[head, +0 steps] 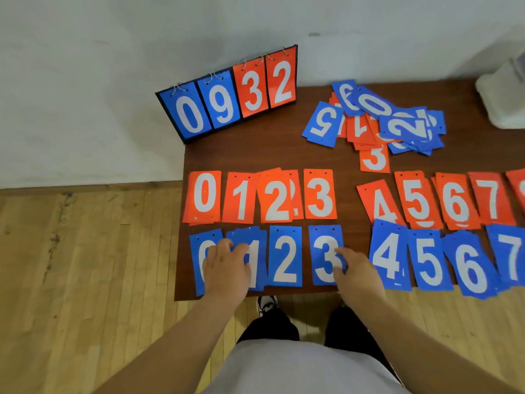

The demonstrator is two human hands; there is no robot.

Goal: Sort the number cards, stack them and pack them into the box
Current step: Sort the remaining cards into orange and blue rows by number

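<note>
Left hand (225, 264) covers most of blue 0 (199, 251) and part of blue 1 (257, 263). Right hand (356, 275) hides lower right of blue 3 (324, 251). Blue 7 (510, 254) and the red card (518, 183) past red 7 (490, 196) cut by right edge. Pile (377, 120): lower cards mostly buried. White object (502, 95) at right cropped, unidentifiable.

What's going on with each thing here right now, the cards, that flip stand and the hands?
Scoreboard stand: upright, showing 0 9 3 2.
Loose pile: unsorted, blue and orange mixed.
Orange row: sorted by digit, laid flat.
Blue row: sorted by digit, laid flat.
Left hand: resting across blue 0 and 1.
Right hand: fingers on blue 3.
Table: holding everything.
</note>
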